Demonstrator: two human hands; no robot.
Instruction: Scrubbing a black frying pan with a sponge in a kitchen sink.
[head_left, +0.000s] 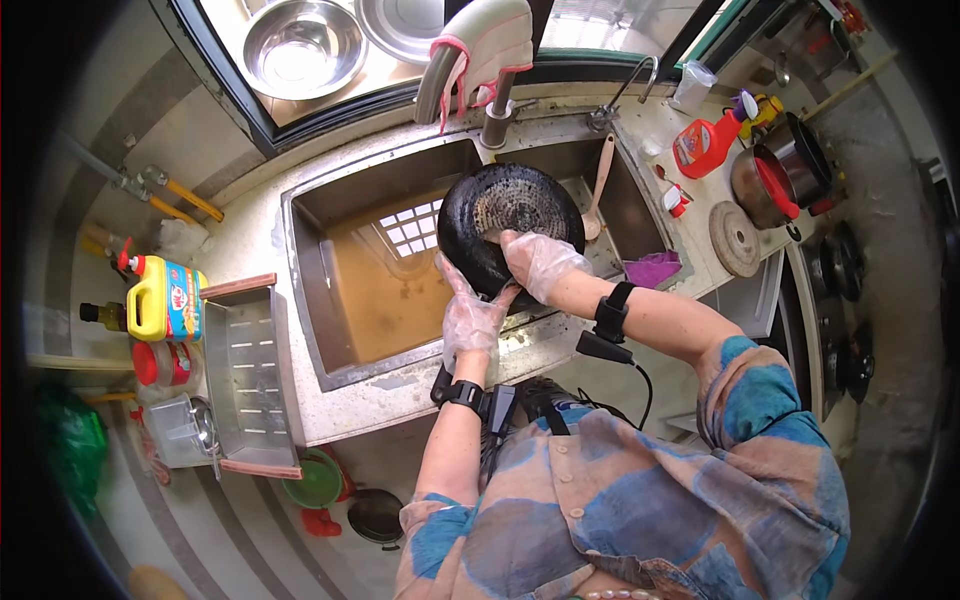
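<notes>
A blackened pan (469, 202) is tilted bottom up over the divider of the double sink, its burnt, crusted underside facing me. My left hand (471, 322), in a clear plastic glove, grips the pan's near rim. My gloved right hand (544, 262) rests on the underside with its fingers curled. Whether something small is pinched under those fingertips is hard to see. The left basin (311, 300) holds murky brown water that reflects a window. A pink-handled brush or ladle (602, 180) leans in the right basin, partly behind the pan.
A grey faucet (496, 124) draped with a cloth (491, 37) rises behind the sink. A purple cloth (652, 268) lies at the right basin's near corner. On the right stand a red spray bottle (697, 148) and pots (761, 187). Left are a slotted metal rack (251, 375) and yellow jug (154, 300).
</notes>
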